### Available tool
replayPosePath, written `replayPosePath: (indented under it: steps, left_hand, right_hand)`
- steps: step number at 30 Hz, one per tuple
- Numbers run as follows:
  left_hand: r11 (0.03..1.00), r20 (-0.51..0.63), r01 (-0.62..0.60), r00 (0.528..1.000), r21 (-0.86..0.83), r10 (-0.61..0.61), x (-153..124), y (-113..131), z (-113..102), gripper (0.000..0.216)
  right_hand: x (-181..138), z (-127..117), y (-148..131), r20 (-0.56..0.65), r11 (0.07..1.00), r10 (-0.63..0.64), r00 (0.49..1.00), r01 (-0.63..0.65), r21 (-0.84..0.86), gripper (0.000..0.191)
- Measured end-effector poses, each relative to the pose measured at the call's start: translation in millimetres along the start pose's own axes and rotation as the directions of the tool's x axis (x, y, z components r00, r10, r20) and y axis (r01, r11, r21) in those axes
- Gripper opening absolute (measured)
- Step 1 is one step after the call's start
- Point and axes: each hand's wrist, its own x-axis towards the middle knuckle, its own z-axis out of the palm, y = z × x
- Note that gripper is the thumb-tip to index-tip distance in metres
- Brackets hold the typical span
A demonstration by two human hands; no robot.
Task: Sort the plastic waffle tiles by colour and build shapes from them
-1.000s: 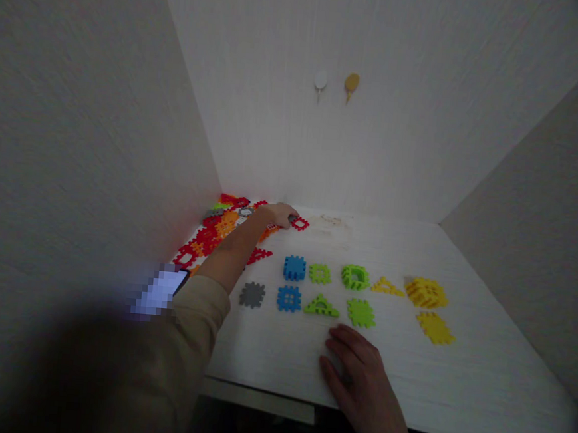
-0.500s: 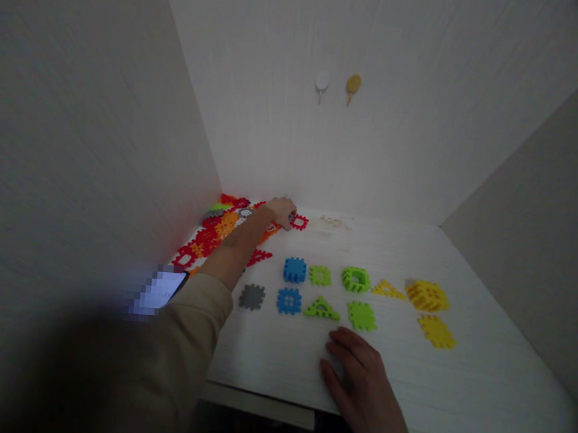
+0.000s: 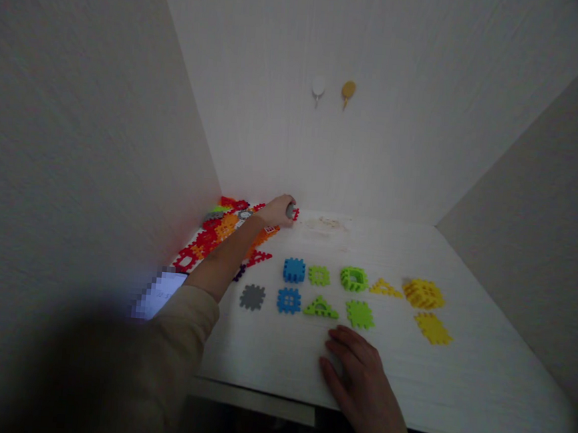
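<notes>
Your left hand [image 3: 273,211] is closing round a grey piece [image 3: 290,210] by the back wall [image 3: 384,157], with a red piece [image 3: 296,214] showing just past your fingers. Your forearm [image 3: 228,265] is crossing over a heap of red and orange pieces [image 3: 208,238] and hiding part of it; a lit screen [image 3: 166,289] is lying beside your sleeve [image 3: 184,332]. In front, a grey plate [image 3: 252,297], blue pieces [image 3: 294,270], green pieces [image 3: 360,314] and yellow pieces [image 3: 433,328] are lying in two rough rows. Your right hand [image 3: 357,368] is holding nothing, its thumb standing apart from loosely bent fingers, just below the green pieces.

All this is resting on a white table [image 3: 456,383], brownish smudges [image 3: 331,224] marking its back. Pale walls are enclosing it on three sides, and a white hook [image 3: 318,85] and a yellow hook [image 3: 348,89] are hanging on the back one.

The table's front edge [image 3: 265,393] is running below your right fingers. The tabletop is stretching from the yellow pieces to the right wall [image 3: 546,183], while the left wall [image 3: 141,118] is hemming in the heap.
</notes>
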Motion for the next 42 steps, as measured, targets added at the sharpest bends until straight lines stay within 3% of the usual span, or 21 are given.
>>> replayPosePath:
  steps: [12,16,22,26,30,42]
  left_hand:
    - [0.999,-0.01,0.043,0.999,-0.018,-0.043,-36.0,1.1,-26.2,0.056]
    - [0.999,-0.018,-0.042,0.999,-0.027,0.042,-70.6,20.4,-47.4,0.055]
    - [1.0,0.124,-0.017,0.992,-0.015,0.019,-147.7,67.4,-68.1,0.053]
    - [0.997,0.191,0.051,0.981,-0.063,-0.038,-197.0,91.3,-61.3,0.056]
    - [0.995,0.178,0.083,0.981,-0.054,-0.072,-226.3,98.3,-45.8,0.052]
    - [0.996,0.184,0.082,0.979,0.019,-0.084,-230.5,88.3,-33.4,0.052]
  right_hand:
    - [-1.7,2.7,2.0,-0.003,1.0,-0.024,1.0,0.024,-0.015,0.026]
    - [-1.4,2.2,2.6,-0.013,1.0,-0.029,0.999,0.029,-0.011,0.027]
    - [-1.8,4.9,7.0,-0.003,0.999,-0.045,0.999,0.045,-0.007,0.028]
    - [-2.3,5.6,8.0,-0.021,0.999,-0.045,0.999,0.045,-0.01,0.029]
    - [-2.8,5.4,7.7,-0.006,1.0,-0.028,1.0,0.028,-0.008,0.029]
    - [-0.1,3.4,5.7,-0.015,1.0,-0.016,1.0,0.017,0.013,0.028]
